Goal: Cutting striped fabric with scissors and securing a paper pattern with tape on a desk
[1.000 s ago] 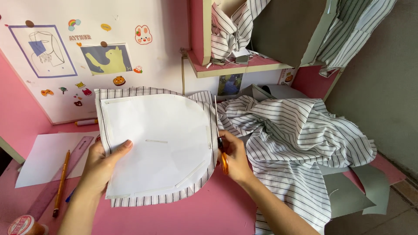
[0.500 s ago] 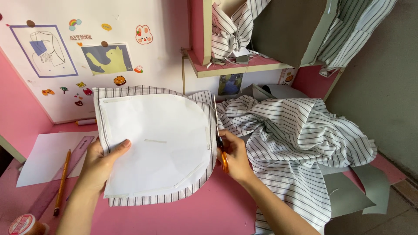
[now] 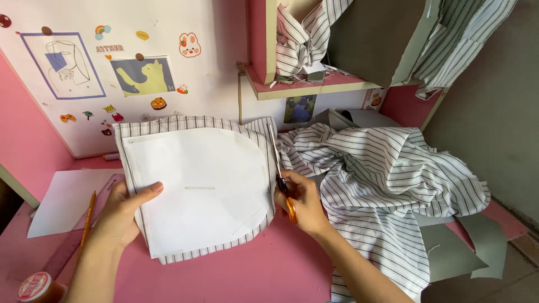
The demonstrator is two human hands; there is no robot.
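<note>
A white paper pattern (image 3: 196,188) with one rounded side lies on black-and-white striped fabric (image 3: 387,179) on the pink table (image 3: 264,269). My left hand (image 3: 126,210) presses down the pattern's left edge, thumb on the paper. My right hand (image 3: 300,202) grips orange-handled scissors (image 3: 281,174). Their blades point away from me along the pattern's right edge, in the striped fabric. The rest of the fabric is heaped to the right and hangs off the table.
A yellow pencil (image 3: 87,216), a pink ruler (image 3: 84,224), a white sheet (image 3: 67,196) and a tape roll (image 3: 36,286) sit at the left. A stickered white wall (image 3: 112,67) stands behind. A shelf (image 3: 303,87) holds more striped fabric. Grey card pieces (image 3: 466,247) lie right.
The scissors have advanced away from me along the pattern's right edge, and my right hand followed. My left hand has stayed on the pattern's left side.
</note>
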